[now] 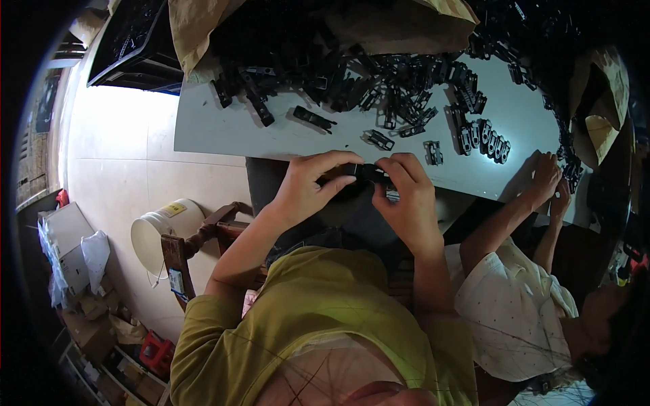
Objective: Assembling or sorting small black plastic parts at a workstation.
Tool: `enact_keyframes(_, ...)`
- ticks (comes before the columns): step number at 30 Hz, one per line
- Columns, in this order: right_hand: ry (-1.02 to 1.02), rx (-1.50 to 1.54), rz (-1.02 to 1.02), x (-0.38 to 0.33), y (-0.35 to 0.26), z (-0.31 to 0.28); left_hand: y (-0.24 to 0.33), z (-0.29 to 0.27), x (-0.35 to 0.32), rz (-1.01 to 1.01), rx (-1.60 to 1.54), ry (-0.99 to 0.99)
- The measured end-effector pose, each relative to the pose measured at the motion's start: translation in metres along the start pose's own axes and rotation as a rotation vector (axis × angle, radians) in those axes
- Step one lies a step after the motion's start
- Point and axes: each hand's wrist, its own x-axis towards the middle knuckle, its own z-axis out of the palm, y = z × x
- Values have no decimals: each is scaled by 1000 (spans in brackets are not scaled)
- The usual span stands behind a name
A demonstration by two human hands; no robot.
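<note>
Just off the near edge of the white table (223, 132), a small black elongated part (371, 173) spans the gap between my hands. My left hand (308, 181) pinches its left end between thumb and fingers. At the other end, my right hand (411, 196) closes thumb and forefinger on it. Its exact kind is too dark to make out. Beyond my hands lie a loose black piece (314, 120), a black clip-like part (378, 140) and a similar one (434, 153). To their right stands a neat row of black clip-like parts (486, 140).
A heap of black parts (399, 95) covers the table's far side beneath a brown paper bag (406, 30). At right, a co-worker's hands (550, 181) work by more black parts. A white bucket (166, 230) and a wooden chair (203, 237) stand at my left.
</note>
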Motion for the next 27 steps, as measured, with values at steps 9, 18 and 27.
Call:
enact_keyframes(9,44,-298,-221,-13,-8,1,-2,23,-5,-76,-32,88)
enact_keyframes(18,-159,345,214,-24,18,0,-2,15,-9,15,-206,-28)
enact_keyframes(27,-219,543,197,-23,24,0,-3,13,-12,-33,-238,-31)
